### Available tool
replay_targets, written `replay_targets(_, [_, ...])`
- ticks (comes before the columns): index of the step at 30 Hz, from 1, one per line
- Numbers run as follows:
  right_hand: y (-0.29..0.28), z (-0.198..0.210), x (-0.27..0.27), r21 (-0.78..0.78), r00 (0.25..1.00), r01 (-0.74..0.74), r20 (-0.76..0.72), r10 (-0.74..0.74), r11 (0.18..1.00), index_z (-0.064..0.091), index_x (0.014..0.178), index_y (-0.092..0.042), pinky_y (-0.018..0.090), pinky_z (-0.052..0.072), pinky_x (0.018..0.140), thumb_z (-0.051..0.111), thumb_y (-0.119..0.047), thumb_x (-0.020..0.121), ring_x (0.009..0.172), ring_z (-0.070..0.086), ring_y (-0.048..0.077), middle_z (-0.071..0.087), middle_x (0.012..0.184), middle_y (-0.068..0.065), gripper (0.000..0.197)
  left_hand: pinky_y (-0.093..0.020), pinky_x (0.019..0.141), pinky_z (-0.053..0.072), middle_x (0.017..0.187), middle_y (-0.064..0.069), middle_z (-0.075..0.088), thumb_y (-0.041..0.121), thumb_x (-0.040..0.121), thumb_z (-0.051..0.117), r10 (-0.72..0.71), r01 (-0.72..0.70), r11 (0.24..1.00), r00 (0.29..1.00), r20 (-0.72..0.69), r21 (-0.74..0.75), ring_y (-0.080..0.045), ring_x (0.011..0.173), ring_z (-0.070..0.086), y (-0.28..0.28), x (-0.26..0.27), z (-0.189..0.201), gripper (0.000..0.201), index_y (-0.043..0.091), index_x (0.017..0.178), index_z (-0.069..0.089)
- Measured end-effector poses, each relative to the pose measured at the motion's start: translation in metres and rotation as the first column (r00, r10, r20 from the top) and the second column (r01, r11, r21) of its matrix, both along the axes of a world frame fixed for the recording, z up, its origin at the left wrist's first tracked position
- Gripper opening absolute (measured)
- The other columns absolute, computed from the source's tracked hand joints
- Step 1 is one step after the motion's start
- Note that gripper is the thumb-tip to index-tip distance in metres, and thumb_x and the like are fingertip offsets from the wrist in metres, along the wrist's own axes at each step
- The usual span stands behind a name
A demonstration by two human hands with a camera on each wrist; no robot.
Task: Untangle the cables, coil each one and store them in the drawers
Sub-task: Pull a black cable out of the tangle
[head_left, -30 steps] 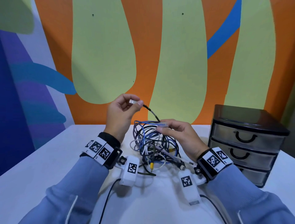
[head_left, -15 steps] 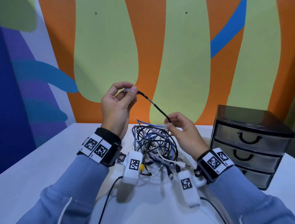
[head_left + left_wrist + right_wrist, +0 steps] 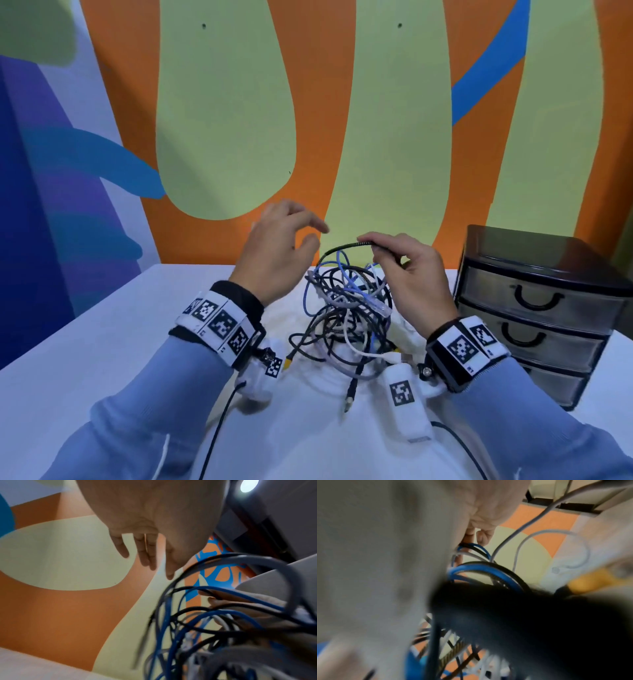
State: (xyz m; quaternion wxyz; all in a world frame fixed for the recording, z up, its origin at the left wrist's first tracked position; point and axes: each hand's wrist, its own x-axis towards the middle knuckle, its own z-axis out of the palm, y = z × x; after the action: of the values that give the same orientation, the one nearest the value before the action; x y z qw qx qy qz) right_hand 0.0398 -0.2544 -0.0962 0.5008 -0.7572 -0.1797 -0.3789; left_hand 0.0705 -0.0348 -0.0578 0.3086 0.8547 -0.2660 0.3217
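Plainly, the white table [image 3: 85, 363] carries everything; at its right edge stands a dark three-drawer plastic cabinet [image 3: 534, 308] with smoky translucent fronts, all drawers closed, its lowest one partly cut off behind the right sleeve, and what lies inside cannot be made out; between the wrists sits the tangled heap of black, blue, white and grey cables [image 3: 346, 318], with one black plug end trailing toward the viewer; the right wrist view is mostly blur and a dark mass. The right hand [image 3: 414, 274] pinches a black braided cable [image 3: 346, 247] between thumb and fingers above the heap; the left hand [image 3: 277, 250] hovers just beside it, fingers [image 3: 145, 553] loosely spread, holding nothing.
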Motion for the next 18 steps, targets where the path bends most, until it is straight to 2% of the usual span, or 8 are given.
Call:
replay_targets(2, [0.002,0.001,-0.001,-0.064,1.0,-0.008,0.014,0.009,0.998,0.081,0.111,-0.034,0.039,0.051,0.082,0.064,-0.009,0.102,0.089,0.06,0.024,0.069,0.086,0.0,0.031,-0.043,0.104,0.049,0.115,0.012,0.066,0.031,0.103,0.061,-0.224,0.222,0.974,0.974,-0.046,-0.043,-0.008,0.115,0.061,-0.015,-0.012,0.005,0.018,0.029,0.114,0.075])
replay_targets(4, [0.004,0.003,-0.002,-0.09,0.999,-0.017,0.032,0.02,0.996,0.08,0.114,-0.032,0.04,0.052,0.083,0.064,-0.005,0.1,0.096,0.063,0.024,0.072,0.09,-0.003,0.034,-0.039,0.095,0.056,0.11,0.014,0.072,0.04,0.101,0.066,-0.351,0.347,0.936,0.932,-0.095,-0.053,-0.005,0.105,0.068,-0.03,-0.02,0.007,0.025,0.026,0.121,0.073])
replay_targets(6, [0.005,0.003,-0.003,-0.049,0.999,-0.036,0.014,0.037,0.998,0.076,0.115,-0.029,0.037,0.053,0.081,0.061,-0.002,0.097,0.098,0.066,0.02,0.075,0.096,-0.006,0.036,-0.036,0.087,0.058,0.103,0.013,0.073,0.042,0.099,0.069,-0.351,0.351,0.936,0.934,-0.071,-0.01,-0.005,0.094,0.069,-0.04,-0.021,0.006,0.032,0.027,0.128,0.069])
replay_targets(7, [0.004,0.003,-0.002,-0.006,0.999,-0.044,-0.008,0.044,0.999,0.07,0.115,-0.028,0.035,0.053,0.075,0.06,-0.002,0.098,0.09,0.067,0.019,0.074,0.092,-0.004,0.033,-0.031,0.081,0.056,0.093,0.013,0.072,0.042,0.1,0.069,-0.335,0.337,0.942,0.94,-0.063,0.016,-0.004,0.085,0.067,-0.044,-0.019,0.006,0.034,0.029,0.131,0.067])
replay_targets(10, [0.003,0.003,-0.002,0.131,0.997,-0.051,-0.058,0.059,0.99,0.051,0.115,-0.026,0.031,0.046,0.064,0.063,-0.01,0.101,0.072,0.063,0.018,0.07,0.082,0.01,0.025,-0.023,0.055,0.036,0.059,0.012,0.058,0.042,0.101,0.069,-0.297,0.309,0.943,0.949,-0.103,0.128,-0.006,0.059,0.053,-0.052,-0.013,0.02,0.023,0.029,0.12,0.073])
replay_targets(12, [0.003,0.003,-0.002,0.169,0.995,-0.04,-0.081,0.055,0.985,0.05,0.113,-0.026,0.025,0.042,0.064,0.066,-0.014,0.101,0.074,0.063,0.017,0.071,0.084,0.013,0.023,-0.018,0.05,0.029,0.054,0.021,0.056,0.039,0.101,0.07,-0.296,0.32,0.924,0.945,-0.139,0.207,-0.001,0.055,0.05,-0.056,-0.007,0.035,0.016,0.025,0.104,0.078])
replay_targets(14, [0.005,0.004,-0.001,0.189,0.992,-0.038,-0.113,0.06,0.981,0.053,0.112,-0.026,0.02,0.04,0.063,0.068,-0.019,0.101,0.078,0.064,0.017,0.07,0.084,0.007,0.02,-0.016,0.046,0.032,0.051,0.024,0.054,0.034,0.1,0.072,-0.299,0.338,0.914,0.935,-0.188,0.225,0.0,0.052,0.047,-0.058,0.003,0.054,0.017,0.019,0.096,0.079])
replay_targets(18, [0.008,0.004,0.002,0.156,0.983,-0.036,-0.174,0.064,0.987,0.058,0.116,-0.03,0.026,0.041,0.07,0.065,-0.012,0.097,0.083,0.061,0.009,0.07,0.095,-0.004,0.028,-0.017,0.049,0.028,0.046,0.021,0.049,0.035,0.099,0.073,-0.268,0.299,0.931,0.949,-0.166,0.209,0.001,0.048,0.042,-0.059,0.028,0.099,0.022,0.015,0.093,0.079])
